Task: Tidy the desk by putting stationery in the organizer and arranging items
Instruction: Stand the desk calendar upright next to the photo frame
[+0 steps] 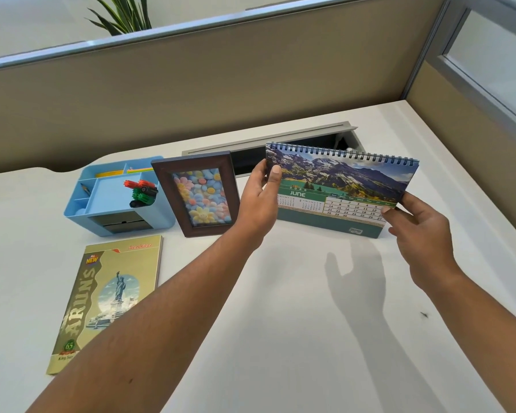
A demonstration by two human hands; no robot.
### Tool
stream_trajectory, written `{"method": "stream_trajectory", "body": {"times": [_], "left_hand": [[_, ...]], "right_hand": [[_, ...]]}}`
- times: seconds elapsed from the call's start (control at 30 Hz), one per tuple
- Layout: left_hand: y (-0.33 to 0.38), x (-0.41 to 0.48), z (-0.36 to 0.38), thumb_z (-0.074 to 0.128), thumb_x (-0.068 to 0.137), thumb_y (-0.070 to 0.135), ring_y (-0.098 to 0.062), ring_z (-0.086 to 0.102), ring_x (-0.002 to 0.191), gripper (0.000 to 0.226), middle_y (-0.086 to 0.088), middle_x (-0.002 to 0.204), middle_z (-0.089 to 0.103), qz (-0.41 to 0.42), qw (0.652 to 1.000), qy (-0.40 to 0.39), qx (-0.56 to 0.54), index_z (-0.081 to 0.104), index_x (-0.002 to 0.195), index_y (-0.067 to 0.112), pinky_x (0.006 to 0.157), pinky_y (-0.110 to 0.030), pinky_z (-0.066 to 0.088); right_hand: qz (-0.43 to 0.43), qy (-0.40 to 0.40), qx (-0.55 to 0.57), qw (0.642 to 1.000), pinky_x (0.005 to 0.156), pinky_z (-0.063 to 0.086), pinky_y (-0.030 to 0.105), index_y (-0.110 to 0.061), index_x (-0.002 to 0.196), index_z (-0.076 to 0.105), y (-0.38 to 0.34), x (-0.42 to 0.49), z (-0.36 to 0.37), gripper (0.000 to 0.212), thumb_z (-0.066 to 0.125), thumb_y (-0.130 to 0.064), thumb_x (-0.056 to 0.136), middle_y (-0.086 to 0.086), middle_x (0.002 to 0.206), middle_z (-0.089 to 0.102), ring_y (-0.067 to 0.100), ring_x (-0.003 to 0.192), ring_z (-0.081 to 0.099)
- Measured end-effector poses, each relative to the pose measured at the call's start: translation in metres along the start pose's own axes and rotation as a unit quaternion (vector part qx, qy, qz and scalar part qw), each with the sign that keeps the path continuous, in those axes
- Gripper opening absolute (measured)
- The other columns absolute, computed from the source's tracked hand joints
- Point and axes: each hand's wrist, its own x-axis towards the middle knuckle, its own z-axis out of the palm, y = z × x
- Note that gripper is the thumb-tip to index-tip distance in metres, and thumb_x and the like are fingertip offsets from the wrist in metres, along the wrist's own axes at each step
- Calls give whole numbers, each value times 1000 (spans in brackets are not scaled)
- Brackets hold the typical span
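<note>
1. Head view: the left hand (261, 201) is at the centre of the frame. It pinches the calendar (340, 186) at its upper left edge, thumb on the front and fingers curled behind.
2. The right hand (420, 231), at right of centre, pinches the lower right corner of the June page. Its thumb is in front and the other fingers are partly hidden behind.
3. The calendar stands tilted at right of centre, just beside the frame (161, 186). Whether its base rests on the worktop (280, 323) or hangs just above it, I cannot tell.
4. Judged from its look, the calendar is light. Its card stand is probably stiff, while the glossy pages swing loose on the spiral. The two card side edges give the surest hold; a single page could bend or tear.
5. At the left of the frame the organizer (75, 216) carries markers (142, 190). A notebook (108, 293) lies flat at lower left.
</note>
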Motion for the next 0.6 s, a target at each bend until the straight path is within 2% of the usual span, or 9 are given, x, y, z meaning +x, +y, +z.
{"method": "stream_trajectory", "body": {"times": [0.23,0.5,0.6], "left_hand": [[-1,0,2,41,101,46,12,51,91,55,13,123,51,-2,1000,10,0,29,150,27,53,5,39],[3,-3,3,41,101,45,13,56,85,54,12,122,54,-7,1000,13,-9,29,150,27,54,0,43],[5,-7,3,42,101,45,10,54,89,53,10,126,52,-6,1000,11,-4,30,150,27,53,1,42]], "right_hand": [[6,0,-1,1000,56,47,5,-22,126,65,-1,0,0,35,58,-8,95,-30,84,73,-12,75,67],[9,-1,-6,1000,58,47,5,-23,124,66,-2,-1,-1,34,58,-8,94,-29,85,73,-10,75,67],[11,-4,-9,1000,57,47,5,-24,124,66,-4,-3,-1,34,58,-8,95,-30,85,73,-11,75,67]]}}
